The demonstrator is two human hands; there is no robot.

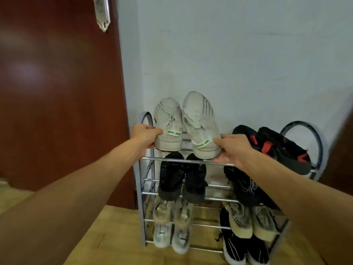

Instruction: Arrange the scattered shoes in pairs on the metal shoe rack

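A metal shoe rack (172, 159) stands against the pale wall. On its top shelf at the left sit two white knit sneakers with green heel tabs, toes pointing up at the wall. My left hand (145, 135) grips the heel of the left white sneaker (168, 121). My right hand (232, 148) holds the heel of the right white sneaker (200, 121), which leans slightly right. A black pair with red accents (277, 146) lies on the top shelf at the right.
Lower shelves hold a black pair (182, 178), another black shoe (242, 186), beige pairs (172, 211) (250, 219), a white pair (172, 238) and black-and-white sneakers (242, 249). A dark red door (57, 92) stands to the left. The floor is wood (114, 236).
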